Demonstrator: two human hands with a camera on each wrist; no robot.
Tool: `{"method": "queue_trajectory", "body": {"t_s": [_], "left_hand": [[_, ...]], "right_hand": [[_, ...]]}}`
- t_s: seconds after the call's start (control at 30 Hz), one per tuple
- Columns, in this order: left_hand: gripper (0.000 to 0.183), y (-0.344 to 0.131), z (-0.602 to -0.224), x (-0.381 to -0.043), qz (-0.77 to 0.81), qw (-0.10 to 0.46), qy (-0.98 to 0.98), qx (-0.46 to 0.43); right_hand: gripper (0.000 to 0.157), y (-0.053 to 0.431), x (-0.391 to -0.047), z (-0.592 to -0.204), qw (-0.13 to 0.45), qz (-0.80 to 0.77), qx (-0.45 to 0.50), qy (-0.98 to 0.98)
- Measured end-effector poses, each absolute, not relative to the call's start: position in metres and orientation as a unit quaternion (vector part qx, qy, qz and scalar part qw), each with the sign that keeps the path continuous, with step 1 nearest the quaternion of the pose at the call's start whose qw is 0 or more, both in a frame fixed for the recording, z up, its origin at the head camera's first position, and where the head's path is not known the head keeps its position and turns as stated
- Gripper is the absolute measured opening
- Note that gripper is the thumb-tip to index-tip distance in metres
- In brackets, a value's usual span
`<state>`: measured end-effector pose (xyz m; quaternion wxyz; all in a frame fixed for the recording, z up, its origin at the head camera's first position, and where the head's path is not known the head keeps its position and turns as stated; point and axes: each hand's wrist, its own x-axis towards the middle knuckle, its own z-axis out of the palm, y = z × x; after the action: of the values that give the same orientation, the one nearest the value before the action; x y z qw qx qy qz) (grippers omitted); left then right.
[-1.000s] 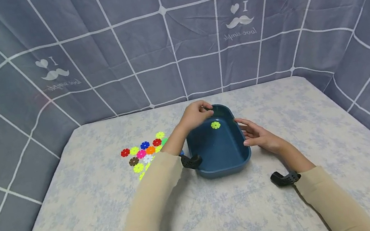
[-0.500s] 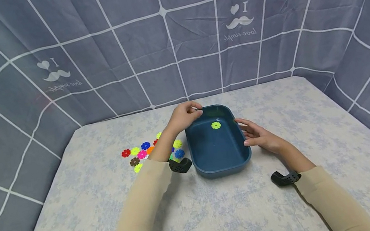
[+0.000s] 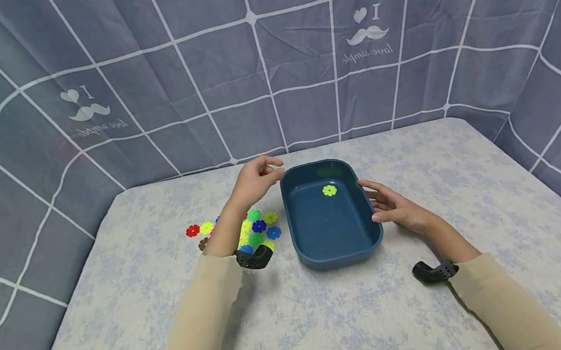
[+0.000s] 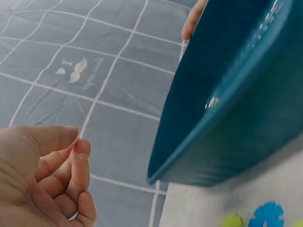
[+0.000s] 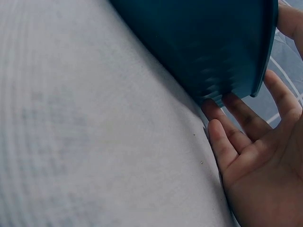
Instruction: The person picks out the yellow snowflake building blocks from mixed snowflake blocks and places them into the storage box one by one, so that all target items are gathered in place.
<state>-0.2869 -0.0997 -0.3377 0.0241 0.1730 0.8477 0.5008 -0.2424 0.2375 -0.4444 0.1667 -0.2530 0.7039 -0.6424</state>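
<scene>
A dark blue plastic bin (image 3: 331,228) stands on the table with one yellow-green flower-shaped disc (image 3: 329,190) lying inside it. My left hand (image 3: 255,180) hovers just left of the bin's far left corner. Its fingers are loosely bent, thumb tip close to the index tip, and nothing shows between them in the left wrist view. Along the bin's right side rests my right hand (image 3: 396,205), fingers fairly straight and touching the outer wall (image 5: 213,52). Under and beside my left forearm lies a spread of colored flower-shaped discs (image 3: 258,226), part of it hidden by the arm.
A pale, blue-mottled cloth (image 3: 349,318) covers the table. Behind and at both sides hangs a grey-blue curtain (image 3: 219,74) with white grid lines. A black wrist camera mount (image 3: 255,258) sits on my left wrist, another mount (image 3: 435,272) on my right.
My left hand has moved left from over the bin to outside its far left corner, uncovering discs right of the forearm. The right hand and the bin stay in place.
</scene>
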Motion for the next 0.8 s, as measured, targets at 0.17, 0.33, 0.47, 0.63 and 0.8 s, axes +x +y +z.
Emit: {"method": "queue_trajectory", "body": {"t_s": [0.17,0.33,0.47,0.63,0.8], "left_hand": [[0.025,-0.116,-0.343,-0.283,0.510,0.014,0.846,0.156],[0.027,-0.134,-0.350,-0.276,0.517,0.022,0.846,0.131],[0.028,-0.147,-0.355,-0.270,0.518,0.026,0.847,0.113],[0.030,-0.163,-0.361,-0.266,0.520,0.030,0.848,0.096],[0.033,-0.179,-0.368,-0.264,0.524,0.028,0.848,0.073]], "right_hand": [[0.083,0.237,-0.242,-0.445,0.166,-0.643,-0.257,0.702],[0.084,0.237,-0.241,-0.443,0.166,-0.643,-0.258,0.702],[0.084,0.237,-0.240,-0.442,0.166,-0.647,-0.258,0.698],[0.085,0.237,-0.240,-0.441,0.167,-0.649,-0.256,0.697],[0.084,0.235,-0.239,-0.441,0.168,-0.648,-0.256,0.697]]}}
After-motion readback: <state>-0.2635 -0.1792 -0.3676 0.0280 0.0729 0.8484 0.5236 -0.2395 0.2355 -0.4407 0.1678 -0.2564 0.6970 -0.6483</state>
